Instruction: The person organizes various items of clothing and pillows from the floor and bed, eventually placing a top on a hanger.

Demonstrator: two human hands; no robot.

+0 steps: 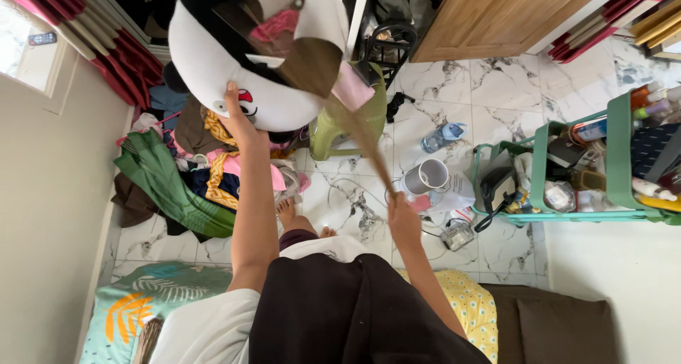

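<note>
Holding up a big white plush toy (248,66) with left hand (236,112) gripping underneath; right hand (403,218) clutching broom (340,101), brushing the toy above.

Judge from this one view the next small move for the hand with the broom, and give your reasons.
Probably another short stroke of the broom across the plush toy. The left hand holds the toy up from below, clear of the clothes pile, and the right hand grips the broom's handle with its bristles lying on the toy's upper side.

Small bottles and tubes (656,105) crowd the green cart (618,151) — right side.
</note>
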